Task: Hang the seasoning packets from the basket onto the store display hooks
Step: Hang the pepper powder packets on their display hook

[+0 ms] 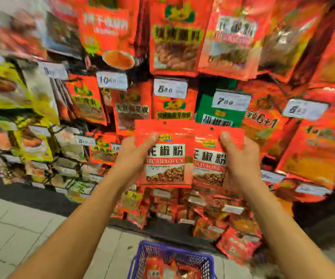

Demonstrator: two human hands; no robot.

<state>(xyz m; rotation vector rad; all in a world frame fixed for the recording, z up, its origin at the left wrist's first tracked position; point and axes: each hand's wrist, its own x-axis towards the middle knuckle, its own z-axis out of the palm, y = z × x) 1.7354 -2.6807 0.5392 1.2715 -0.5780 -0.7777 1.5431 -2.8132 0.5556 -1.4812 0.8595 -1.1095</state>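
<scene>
The left hand (pixel 136 152) holds one red packet (pixel 163 156) up in front of the display, with the thumb pressed on its top corner and the other fingers tucked behind it, and the right hand (pixel 236 156) holds a second red packet (pixel 211 164) the same way, just beside the first and tucked a bit behind its edge. Each packet has a small round hole near its top edge, and I think the next job is to slide those holes onto a hook. To do it well, it would help to line up the two holes first, keep the packets flat and facing out, and find the hook where the same kind hangs, but I cannot tell which hook that is because the wall is blurry. On the left packet I can read big black signs "花椒粉" and letters that look like "HUAJIAOFEN". White price tags on the wall (pixel 170 88) seem to read 10, 6, 7 and 8. A green pack (pixel 205 109) says "胡椒粉". Down low, the blue basket (pixel 209 260) on the floor has more red packets inside
</scene>
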